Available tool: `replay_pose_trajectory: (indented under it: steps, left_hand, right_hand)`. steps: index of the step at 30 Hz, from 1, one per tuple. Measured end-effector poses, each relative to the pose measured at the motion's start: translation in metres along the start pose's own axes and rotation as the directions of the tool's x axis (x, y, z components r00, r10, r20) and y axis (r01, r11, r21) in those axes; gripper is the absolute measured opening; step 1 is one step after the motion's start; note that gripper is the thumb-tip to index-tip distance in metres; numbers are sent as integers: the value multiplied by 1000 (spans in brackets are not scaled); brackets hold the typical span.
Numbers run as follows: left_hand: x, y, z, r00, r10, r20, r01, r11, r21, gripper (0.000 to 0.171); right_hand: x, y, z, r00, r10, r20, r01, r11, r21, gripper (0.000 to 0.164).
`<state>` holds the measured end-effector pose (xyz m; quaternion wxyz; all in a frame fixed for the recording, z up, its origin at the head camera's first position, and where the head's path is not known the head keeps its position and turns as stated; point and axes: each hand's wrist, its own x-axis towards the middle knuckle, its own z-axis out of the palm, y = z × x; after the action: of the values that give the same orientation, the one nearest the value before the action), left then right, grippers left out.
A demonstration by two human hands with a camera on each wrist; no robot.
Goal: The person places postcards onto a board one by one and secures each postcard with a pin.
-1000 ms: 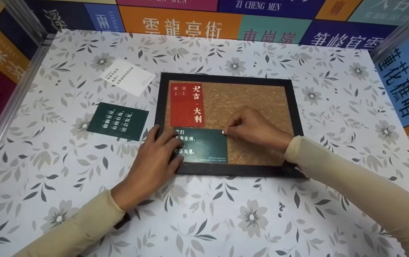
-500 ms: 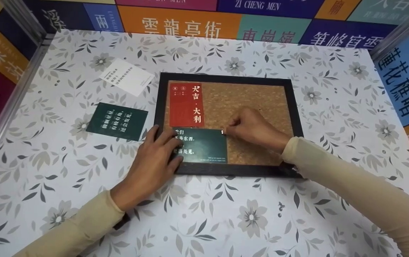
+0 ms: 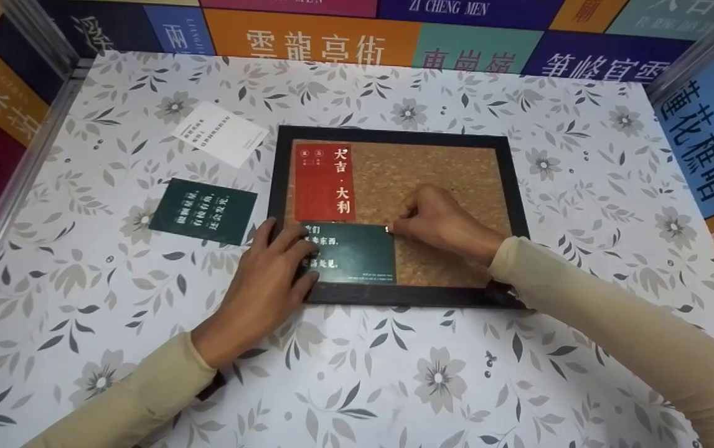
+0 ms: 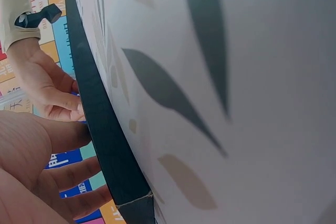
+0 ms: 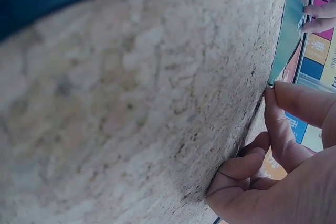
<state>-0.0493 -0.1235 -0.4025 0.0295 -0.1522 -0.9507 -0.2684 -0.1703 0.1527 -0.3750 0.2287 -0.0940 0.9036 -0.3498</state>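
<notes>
Head view: cork board [image 3: 450,165], black-framed, flat on a floral-patterned tabletop [image 3: 357,398]. Green card [image 3: 360,255]: lies on the board's lower left, between the hands. Left hand [image 3: 266,277]: fingers spread, rests across the board's left rim and the card's left end. Right hand [image 3: 437,218]: over the board's middle, thumb and forefinger pinch a small pale piece [image 3: 388,229] at the card's upper right corner. Red card [image 3: 324,183]: board's upper left.

Left wrist view: left fingers extend to the board's black frame [image 4: 100,108].

Right wrist view: right thumb and forefinger meet at the card's corner; other fingers curl against the board.
</notes>
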Motion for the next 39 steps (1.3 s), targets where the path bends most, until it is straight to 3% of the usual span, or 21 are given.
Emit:
replay_pose_trajectory:
  steps: [14, 23, 28, 39]
  left_hand:
    - [1, 3, -1, 1000, -7, 3, 7, 1000, 10, 36]
    - [2, 3, 0, 1000, 8, -5, -8, 1000, 12, 34]
    - [1, 2, 0, 1000, 3, -6, -3, 1000, 10, 34]
    - [1, 1, 0, 1000, -18, 9, 18, 1000, -1, 36]
  right_hand:
    - [2, 2, 0, 999, -35, -30, 34, 999, -12, 22]
    - [1, 5, 1, 988, -144, -59, 140, 988, -73, 16]
    - [0, 6, 4, 985, -153, -78, 145, 985, -97, 15]
    - [-1, 10, 7, 964, -250, -89, 237, 963, -129, 7]
